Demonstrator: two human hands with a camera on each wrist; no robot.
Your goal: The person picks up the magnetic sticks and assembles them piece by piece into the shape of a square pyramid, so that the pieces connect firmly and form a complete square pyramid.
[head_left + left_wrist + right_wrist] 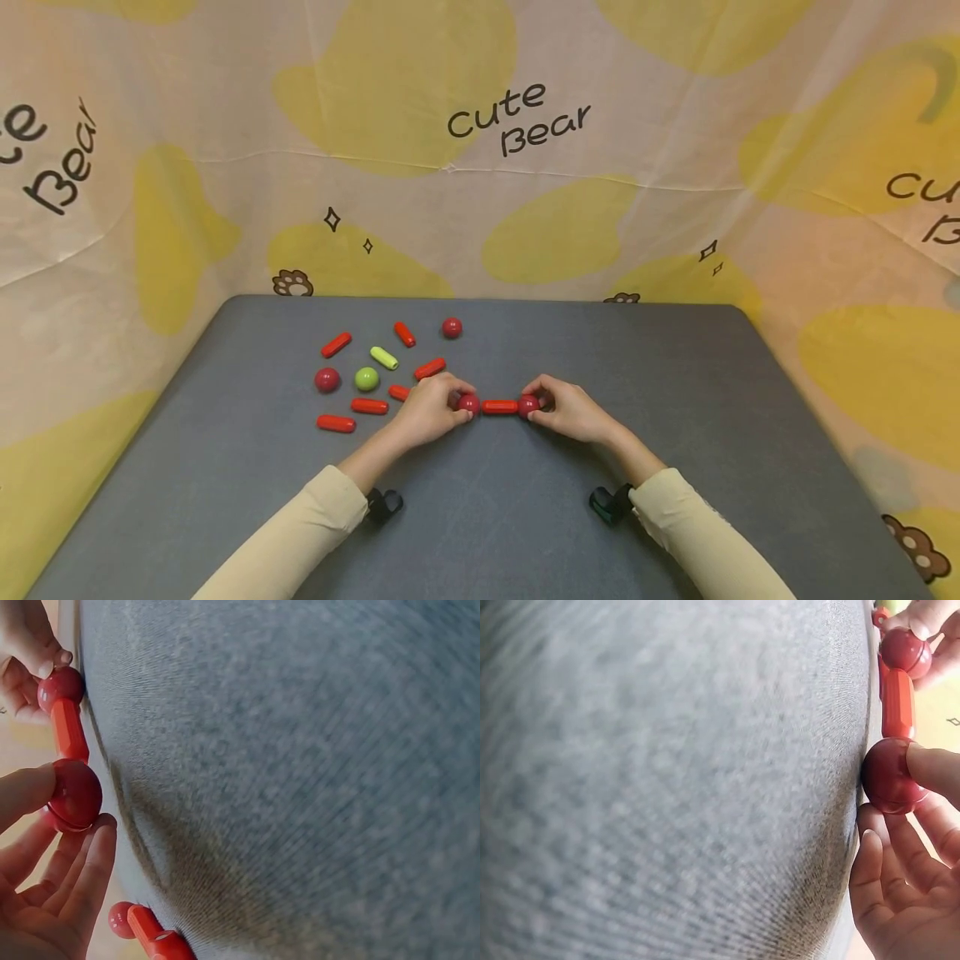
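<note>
My left hand pinches a dark red ball between thumb and fingers. Another dark red ball is pinched by my right hand. Between the two balls lies an orange-red ribbed rod, in line with both and with its ends against or very near them. The left wrist view has the near ball in the left fingers, with the rod running up to the far ball. In the right wrist view the right thumb and fingers hold their ball at the rod's end.
Left of my left hand lie several orange-red rods, a yellow-green rod, a green ball and a red ball. One more red ball sits near the back. A patterned cloth surrounds the grey table.
</note>
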